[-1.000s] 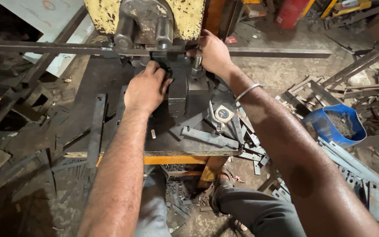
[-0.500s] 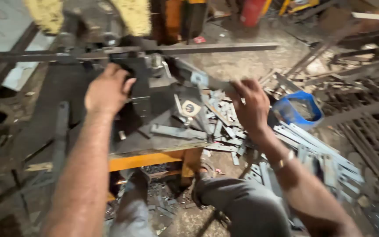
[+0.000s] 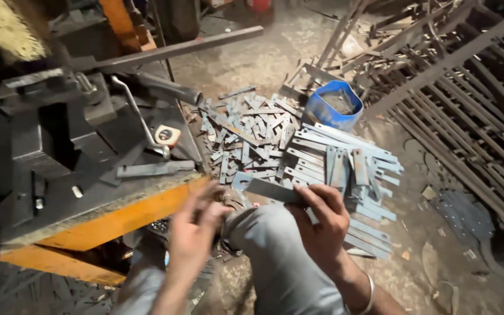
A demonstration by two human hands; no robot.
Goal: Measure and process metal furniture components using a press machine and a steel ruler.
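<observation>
Both hands left the press: right hand (image 3: 322, 224) grips a flat strip (image 3: 272, 189), left hand (image 3: 196, 230) blurred (fingers unclear).

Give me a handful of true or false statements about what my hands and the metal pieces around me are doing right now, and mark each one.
1. The right hand holds a flat metal strip. True.
2. The left hand grips a hammer. False: it holds no tool; it is blurred, fingers spread, just left of the strip.
3. The blue bucket stands on the orange-edged bench. False: it stands on the floor, beyond the pile of strips.
4. A heap of flat metal strips lies on the floor to the right of the bench. True.
5. The right wrist wears a bangle. True.
</observation>
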